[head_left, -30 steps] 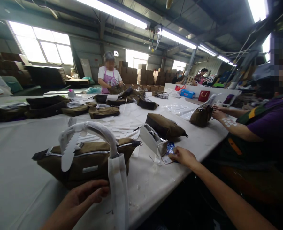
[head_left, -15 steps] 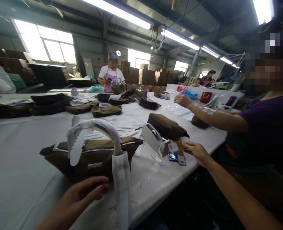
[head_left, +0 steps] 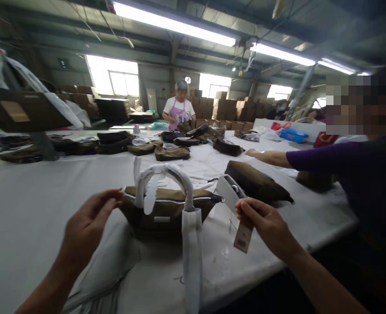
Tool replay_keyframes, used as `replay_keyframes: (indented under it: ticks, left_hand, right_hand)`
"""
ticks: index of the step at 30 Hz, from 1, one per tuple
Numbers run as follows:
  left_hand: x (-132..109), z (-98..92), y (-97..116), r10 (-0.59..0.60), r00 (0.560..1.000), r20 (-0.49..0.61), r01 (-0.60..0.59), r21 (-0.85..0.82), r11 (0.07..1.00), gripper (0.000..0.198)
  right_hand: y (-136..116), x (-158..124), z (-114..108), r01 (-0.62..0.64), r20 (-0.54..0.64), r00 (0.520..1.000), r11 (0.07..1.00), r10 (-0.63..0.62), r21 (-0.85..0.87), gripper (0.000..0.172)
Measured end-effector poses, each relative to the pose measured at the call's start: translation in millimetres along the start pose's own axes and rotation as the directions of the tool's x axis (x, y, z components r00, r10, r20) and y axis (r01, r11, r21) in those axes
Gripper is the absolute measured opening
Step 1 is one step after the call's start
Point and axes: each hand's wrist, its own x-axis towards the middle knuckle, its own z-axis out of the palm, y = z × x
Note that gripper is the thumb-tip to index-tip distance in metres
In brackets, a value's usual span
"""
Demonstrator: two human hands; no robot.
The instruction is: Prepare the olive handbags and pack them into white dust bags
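The left hand [head_left: 88,224] grip was pinched on the left end of the olive bag [head_left: 167,211] on the tabletop [head_left: 32,196]. The right hand [head_left: 266,222] grip was closed on a hang tag [head_left: 243,237].

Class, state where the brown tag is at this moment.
In the head view the tag hangs from the right hand, right of centre, beside the olive bag and just below the tape dispenser.

White table [head_left: 32,192], brown bags [head_left: 171,153]

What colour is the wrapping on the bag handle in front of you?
White wrapping, on an olive-brown bag; the head view shows it best.
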Motion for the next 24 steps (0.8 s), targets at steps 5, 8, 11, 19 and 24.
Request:
replay_keyframes:
  ticks: [5, 8, 11, 19, 24]
  left_hand:
    - [24, 7.3, 35, 0.077, 0.934, 0.350, -0.084, 0.005, 0.996, 0.037]
    - [22, 8.2, 57, 0.094, 0.809, 0.581, -0.062, -0.075, 0.995, 0.038]
    - [13, 12.5, 78, 0.202, 0.674, 0.711, -0.142, -0.143, 0.979, 0.045]
    - [8, 26.6, 70, 0.336, 0.687, 0.645, -0.569, 0.188, 0.801, 0.035]
    - [6, -6.3, 61, 0.339, 0.737, 0.585, -0.579, 0.288, 0.762, 0.025]
  right_hand:
    - [-11, -10, 100, 0.114, 0.187, 0.977, 0.991, -0.099, -0.072, 0.036]
    - [-11, 2, 132, 0.248, 0.163, 0.963, 0.940, -0.214, -0.234, 0.028]
    - [-14, 11, 144, 0.421, 0.227, 0.905, 0.829, -0.360, -0.368, 0.022]
    - [-21, 6, 138, 0.407, 0.436, 0.853, 0.888, -0.286, -0.214, 0.021]
    - [-14, 1, 123, 0.326, 0.474, 0.858, 0.923, -0.199, -0.202, 0.019]
